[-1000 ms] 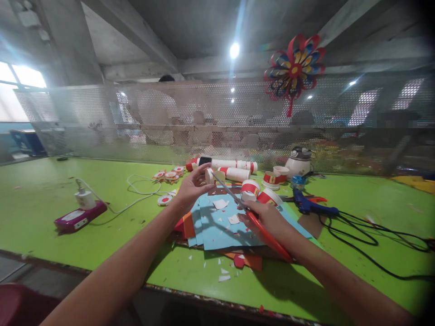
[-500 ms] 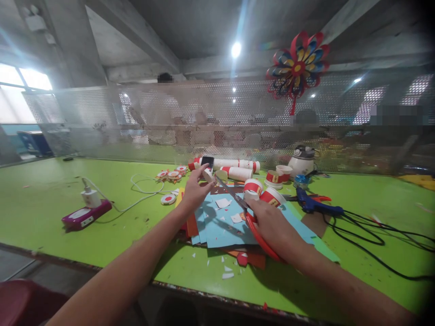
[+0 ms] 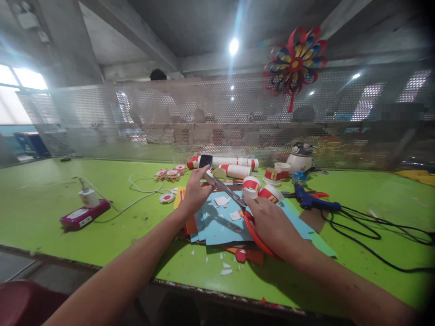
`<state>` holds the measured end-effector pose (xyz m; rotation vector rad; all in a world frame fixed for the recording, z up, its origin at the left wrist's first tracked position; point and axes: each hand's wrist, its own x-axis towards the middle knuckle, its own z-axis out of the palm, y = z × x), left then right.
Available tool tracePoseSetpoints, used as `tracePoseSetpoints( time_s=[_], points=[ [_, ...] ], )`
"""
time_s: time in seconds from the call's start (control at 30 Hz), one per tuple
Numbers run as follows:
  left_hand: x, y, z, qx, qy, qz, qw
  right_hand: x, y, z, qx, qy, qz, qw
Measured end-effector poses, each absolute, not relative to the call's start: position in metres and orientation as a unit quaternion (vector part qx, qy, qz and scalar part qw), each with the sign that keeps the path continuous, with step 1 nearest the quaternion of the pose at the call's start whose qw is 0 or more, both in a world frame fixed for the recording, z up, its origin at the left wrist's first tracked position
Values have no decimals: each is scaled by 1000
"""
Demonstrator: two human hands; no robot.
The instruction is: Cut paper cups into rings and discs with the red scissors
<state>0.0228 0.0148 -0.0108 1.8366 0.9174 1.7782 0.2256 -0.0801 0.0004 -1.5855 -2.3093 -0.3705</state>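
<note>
Red-handled scissors (image 3: 228, 190) are gripped in my right hand (image 3: 273, 224), their blades pointing left and away from me. My left hand (image 3: 197, 190) pinches a small white paper piece (image 3: 208, 174), mostly hidden by the fingers, at the blade tips. Below both hands lies a stack of light-blue paper sheets (image 3: 217, 228), with white scraps (image 3: 222, 200) on top and orange sheets underneath. Red-and-white paper cups (image 3: 251, 183) stand or lean just past my right hand. A phone (image 3: 205, 161) is propped behind my left hand, against stacked cups (image 3: 234, 161) lying on their side.
On the right, a blue glue gun (image 3: 316, 203) trails black cords. A purple power strip (image 3: 84, 216) with a charger and white cable sits left. Round paper pieces (image 3: 167, 198) lie left of the sheets. A white bottle (image 3: 299, 158) stands before the perforated metal screen (image 3: 152, 131).
The scissor blades have swung closer to my left fingers and look more closed on the white piece. My left hand has turned slightly. The whole view has shifted a little.
</note>
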Motion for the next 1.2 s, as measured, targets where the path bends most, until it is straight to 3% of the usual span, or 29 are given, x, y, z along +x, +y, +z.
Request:
tracePoseSetpoints(
  time_s=[0.53, 0.87, 1.2],
  points=[
    [18, 23, -20, 680, 320, 627, 204, 234, -77, 6, -513, -813, -209, 180],
    [16, 31, -27, 723, 316, 605, 105, 232, -77, 5, -502, -814, -232, 176],
    [17, 25, -22, 723, 338, 596, 84, 233, -75, 5, -523, -806, -223, 164]
  ],
)
